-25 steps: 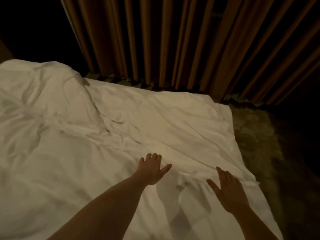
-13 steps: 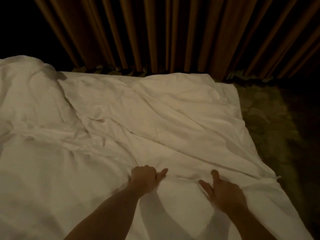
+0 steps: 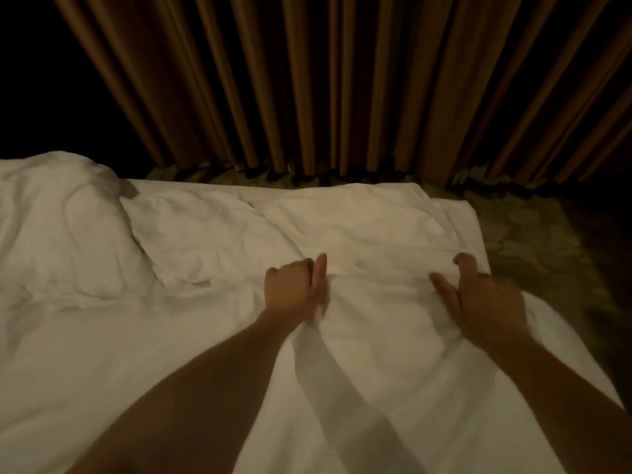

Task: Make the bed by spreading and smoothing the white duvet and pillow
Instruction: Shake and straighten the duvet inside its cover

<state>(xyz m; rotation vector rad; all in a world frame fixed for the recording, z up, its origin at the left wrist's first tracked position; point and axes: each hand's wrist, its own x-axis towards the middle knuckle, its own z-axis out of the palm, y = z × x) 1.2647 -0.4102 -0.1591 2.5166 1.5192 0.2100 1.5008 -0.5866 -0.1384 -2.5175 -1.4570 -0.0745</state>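
The white duvet (image 3: 212, 241) covers the bed in dim light, creased across its middle. My left hand (image 3: 295, 289) is closed on a fold of the duvet near the centre, thumb pointing up. My right hand (image 3: 485, 302) is blurred near the duvet's right edge, its fingers curled into the fabric. A raised, rumpled white mound (image 3: 58, 213), perhaps the pillow under the cover, lies at the far left.
Brown pleated curtains (image 3: 342, 83) hang just behind the bed's far edge. Patterned dark carpet (image 3: 540, 241) runs along the right side of the bed and in the narrow strip below the curtains.
Both hands went from lying flat with fingers spread to gripping the duvet, and they have shifted further up the bed. The view has tilted up toward the curtains.
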